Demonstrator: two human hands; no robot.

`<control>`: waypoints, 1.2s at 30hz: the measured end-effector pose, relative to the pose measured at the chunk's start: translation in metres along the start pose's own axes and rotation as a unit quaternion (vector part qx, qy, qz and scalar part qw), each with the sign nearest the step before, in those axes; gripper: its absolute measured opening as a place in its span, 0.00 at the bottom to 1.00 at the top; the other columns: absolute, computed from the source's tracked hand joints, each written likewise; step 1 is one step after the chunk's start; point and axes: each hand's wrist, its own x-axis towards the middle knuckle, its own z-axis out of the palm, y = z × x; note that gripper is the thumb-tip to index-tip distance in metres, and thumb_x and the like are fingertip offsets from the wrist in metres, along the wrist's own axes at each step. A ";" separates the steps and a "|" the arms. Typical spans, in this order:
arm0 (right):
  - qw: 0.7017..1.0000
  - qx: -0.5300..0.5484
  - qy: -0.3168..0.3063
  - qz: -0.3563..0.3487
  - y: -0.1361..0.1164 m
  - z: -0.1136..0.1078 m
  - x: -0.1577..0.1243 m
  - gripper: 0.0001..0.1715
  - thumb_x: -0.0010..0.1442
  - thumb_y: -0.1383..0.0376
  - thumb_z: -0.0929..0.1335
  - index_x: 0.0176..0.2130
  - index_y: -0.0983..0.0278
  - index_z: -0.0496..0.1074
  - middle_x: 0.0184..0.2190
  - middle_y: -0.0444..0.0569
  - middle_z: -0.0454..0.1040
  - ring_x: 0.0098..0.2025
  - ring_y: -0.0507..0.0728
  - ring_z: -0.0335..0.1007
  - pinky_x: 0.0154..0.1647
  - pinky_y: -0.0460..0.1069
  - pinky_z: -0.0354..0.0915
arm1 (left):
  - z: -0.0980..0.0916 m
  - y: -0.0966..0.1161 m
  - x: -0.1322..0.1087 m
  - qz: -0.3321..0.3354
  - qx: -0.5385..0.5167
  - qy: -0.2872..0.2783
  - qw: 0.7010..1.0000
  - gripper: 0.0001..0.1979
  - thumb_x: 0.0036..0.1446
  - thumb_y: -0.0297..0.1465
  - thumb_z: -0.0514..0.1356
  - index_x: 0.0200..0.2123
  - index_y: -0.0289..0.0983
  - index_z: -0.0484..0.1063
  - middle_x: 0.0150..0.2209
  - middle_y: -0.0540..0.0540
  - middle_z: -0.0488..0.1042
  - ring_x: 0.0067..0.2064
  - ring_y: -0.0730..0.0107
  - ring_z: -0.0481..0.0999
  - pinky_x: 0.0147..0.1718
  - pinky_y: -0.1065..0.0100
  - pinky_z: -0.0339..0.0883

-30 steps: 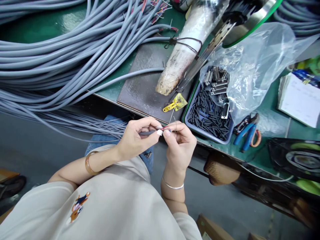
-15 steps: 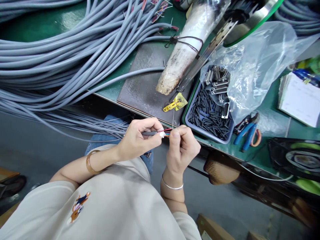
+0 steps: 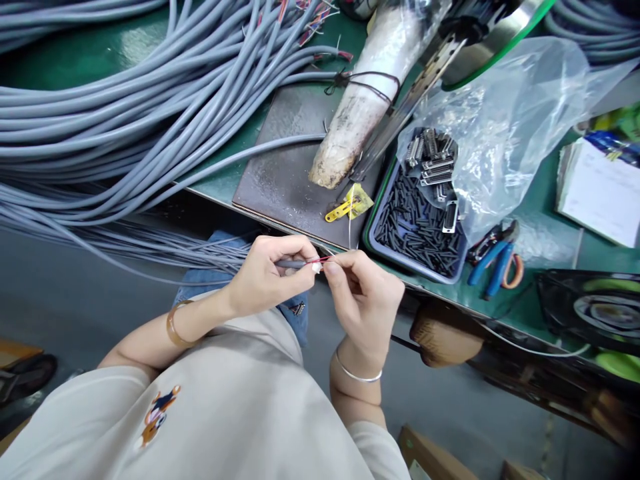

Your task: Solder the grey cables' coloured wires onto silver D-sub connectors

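Near the table's front edge, my left hand (image 3: 280,273) is closed around the end of a grey cable (image 3: 291,264). A small white piece (image 3: 316,267) shows at its fingertips, where the cable's thin wires come out. Pinched in my right hand (image 3: 363,290) are the fine coloured wires (image 3: 323,259), a red one plainest; the fingers hide the rest. Just beyond the hands, a yellow flat tool (image 3: 339,212) lies on a dark board (image 3: 285,160). A thin pale strand (image 3: 351,230) runs down from there toward my right fingers.
Many grey cables (image 3: 125,120) lie across the left. A wrapped white bar (image 3: 350,127) leans over the board. To the right stand a bin (image 3: 457,273) of black tube pieces and metal connectors (image 3: 437,163), a plastic bag (image 3: 520,127), blue-handled cutters (image 3: 497,267) and paper (image 3: 597,193).
My right hand has moved slightly left, closer to my left fingertips, and turned. Less of the coloured wires shows between the hands. My left hand has shifted a little left, still on the cable.
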 end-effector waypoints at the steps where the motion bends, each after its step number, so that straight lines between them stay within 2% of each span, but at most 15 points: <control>1: 0.999 -0.027 0.014 -0.021 0.000 0.000 0.000 0.10 0.68 0.66 0.69 0.33 0.61 0.72 0.25 0.39 0.70 0.23 0.46 0.60 0.25 0.45 0.56 | 0.000 0.000 0.000 0.000 0.002 -0.002 1.000 0.04 0.50 0.28 0.62 0.25 0.35 0.70 0.22 0.53 0.67 0.23 0.80 0.60 0.20 0.75 0.52; 3: 0.994 -0.062 0.090 -0.031 0.002 -0.003 0.000 0.11 0.69 0.66 0.68 0.32 0.61 0.72 0.26 0.40 0.71 0.25 0.47 0.63 0.27 0.46 0.57 | -0.002 0.000 0.000 -0.006 -0.013 -0.010 1.000 0.07 0.51 0.29 0.64 0.25 0.35 0.70 0.21 0.53 0.65 0.22 0.80 0.58 0.20 0.74 0.50; 5: 0.978 -0.052 0.203 -0.007 0.006 -0.007 0.000 0.16 0.71 0.64 0.66 0.29 0.61 0.71 0.23 0.40 0.68 0.25 0.48 0.62 0.27 0.47 0.57 | -0.005 0.000 0.002 -0.023 -0.057 -0.016 0.998 0.10 0.51 0.32 0.66 0.24 0.35 0.69 0.21 0.53 0.65 0.22 0.80 0.57 0.21 0.74 0.51; 7: 0.967 -0.014 0.255 0.009 0.009 -0.010 0.000 0.16 0.71 0.63 0.67 0.29 0.61 0.73 0.22 0.40 0.67 0.23 0.49 0.62 0.25 0.47 0.57 | -0.009 -0.001 0.004 -0.051 -0.111 -0.017 0.992 0.12 0.52 0.33 0.67 0.23 0.35 0.69 0.21 0.53 0.64 0.23 0.79 0.57 0.22 0.73 0.52; 10: 0.987 0.029 0.156 0.002 0.011 -0.009 -0.001 0.05 0.66 0.66 0.71 0.41 0.59 0.79 0.25 0.40 0.72 0.23 0.49 0.64 0.23 0.46 0.57 | -0.013 -0.003 0.006 -0.084 -0.159 -0.039 0.983 0.11 0.51 0.33 0.67 0.23 0.35 0.70 0.21 0.53 0.65 0.23 0.79 0.57 0.23 0.73 0.53; 13: 0.996 0.030 0.079 -0.036 0.009 -0.003 -0.003 0.16 0.65 0.70 0.71 0.50 0.54 0.79 0.31 0.42 0.77 0.26 0.49 0.68 0.23 0.46 0.60 | -0.014 -0.005 0.008 -0.090 -0.177 -0.067 0.978 0.10 0.51 0.32 0.68 0.24 0.35 0.71 0.22 0.52 0.66 0.24 0.79 0.59 0.24 0.73 0.54; 16: 0.994 0.017 0.065 -0.092 0.008 0.000 -0.004 0.18 0.64 0.74 0.71 0.49 0.54 0.79 0.33 0.42 0.80 0.30 0.50 0.73 0.28 0.46 0.65 | -0.013 -0.006 0.007 -0.088 -0.189 -0.083 0.974 0.11 0.51 0.33 0.68 0.24 0.35 0.71 0.22 0.53 0.67 0.24 0.80 0.60 0.25 0.73 0.56; 19: 0.995 0.001 0.058 -0.082 0.009 0.000 -0.003 0.12 0.64 0.73 0.70 0.43 0.57 0.79 0.32 0.42 0.79 0.30 0.49 0.73 0.28 0.45 0.66 | -0.012 -0.006 0.006 -0.087 -0.191 -0.093 0.973 0.11 0.52 0.32 0.69 0.24 0.35 0.71 0.21 0.54 0.66 0.23 0.81 0.59 0.24 0.74 0.56; 21: 0.991 0.007 0.128 -0.034 0.010 -0.001 -0.001 0.07 0.66 0.70 0.70 0.39 0.58 0.78 0.28 0.40 0.76 0.26 0.48 0.71 0.24 0.44 0.62 | -0.011 -0.005 0.005 -0.081 -0.180 -0.091 0.976 0.12 0.51 0.31 0.70 0.24 0.34 0.71 0.21 0.55 0.65 0.23 0.82 0.58 0.24 0.75 0.57; 24: 0.949 0.061 0.309 -0.010 0.010 -0.006 0.002 0.07 0.68 0.62 0.70 0.36 0.59 0.77 0.20 0.37 0.65 0.17 0.46 0.58 0.17 0.44 0.51 | -0.011 -0.007 0.003 -0.061 -0.148 -0.040 0.986 0.11 0.53 0.32 0.70 0.25 0.34 0.72 0.22 0.53 0.67 0.24 0.81 0.61 0.25 0.75 0.59; 26: 0.933 0.088 0.349 -0.033 0.009 -0.009 0.003 0.10 0.67 0.57 0.71 0.35 0.59 0.78 0.17 0.37 0.60 0.15 0.46 0.51 0.15 0.45 0.45 | -0.010 -0.010 0.002 -0.041 -0.132 -0.002 0.990 0.11 0.55 0.34 0.69 0.27 0.34 0.73 0.24 0.52 0.70 0.25 0.80 0.63 0.25 0.75 0.60; 28: 0.949 0.083 0.303 -0.027 0.007 -0.009 0.001 0.10 0.66 0.57 0.71 0.36 0.59 0.80 0.18 0.38 0.63 0.16 0.47 0.53 0.17 0.46 0.47 | -0.009 -0.013 0.002 -0.016 -0.123 0.016 0.992 0.11 0.57 0.34 0.68 0.29 0.34 0.74 0.26 0.51 0.71 0.26 0.79 0.66 0.26 0.75 0.61; 31: 0.980 0.065 0.178 0.054 0.003 -0.006 -0.003 0.07 0.65 0.60 0.72 0.37 0.59 0.82 0.23 0.41 0.69 0.22 0.48 0.60 0.21 0.46 0.51 | -0.007 -0.015 0.001 0.017 -0.105 0.029 0.994 0.10 0.59 0.34 0.67 0.30 0.35 0.74 0.27 0.50 0.73 0.28 0.79 0.69 0.28 0.76 0.63; 34: 0.985 0.091 0.093 0.115 0.003 0.001 -0.003 0.08 0.64 0.59 0.72 0.39 0.60 0.82 0.26 0.42 0.69 0.24 0.48 0.60 0.24 0.47 0.54 | -0.005 -0.015 0.001 0.033 -0.096 0.032 0.994 0.11 0.58 0.35 0.69 0.30 0.35 0.73 0.27 0.51 0.72 0.28 0.79 0.68 0.28 0.75 0.64; 36: 0.982 0.111 0.077 0.131 0.003 0.006 -0.001 0.08 0.64 0.60 0.72 0.37 0.61 0.80 0.27 0.42 0.69 0.24 0.48 0.58 0.24 0.47 0.55 | -0.004 -0.015 0.000 0.039 -0.093 0.031 0.994 0.12 0.57 0.35 0.70 0.29 0.35 0.73 0.26 0.52 0.71 0.27 0.79 0.68 0.28 0.75 0.64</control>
